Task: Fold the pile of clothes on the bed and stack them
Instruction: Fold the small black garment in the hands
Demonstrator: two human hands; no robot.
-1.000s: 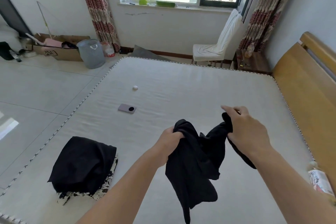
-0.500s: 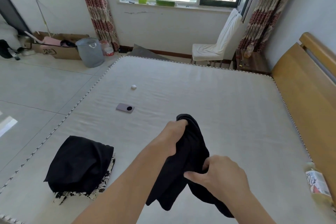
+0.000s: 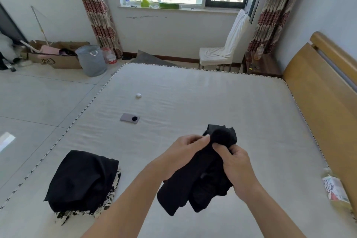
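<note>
A black garment [image 3: 202,177] hangs bunched in the air above the bed [image 3: 193,102]. My left hand [image 3: 185,152] grips its upper part from the left, thumb pressed on the cloth. My right hand [image 3: 237,168] grips the same bunch from the right, fingers curled into the fabric. The cloth's lower ends dangle below both hands. On the bed at lower left lies a stack [image 3: 83,181]: a black folded piece on top of a black-and-white patterned one.
A phone [image 3: 129,118] and a small white case [image 3: 138,95] lie on the mattress beyond my hands. A plastic bottle [image 3: 336,189] lies by the wooden headboard [image 3: 324,102] at right. A white chair [image 3: 222,52], bucket [image 3: 91,60] and cardboard box [image 3: 58,58] stand on the floor.
My right hand came up from low on the garment to its top beside my left hand. The cloth is now gathered into a tighter bunch between both hands.
</note>
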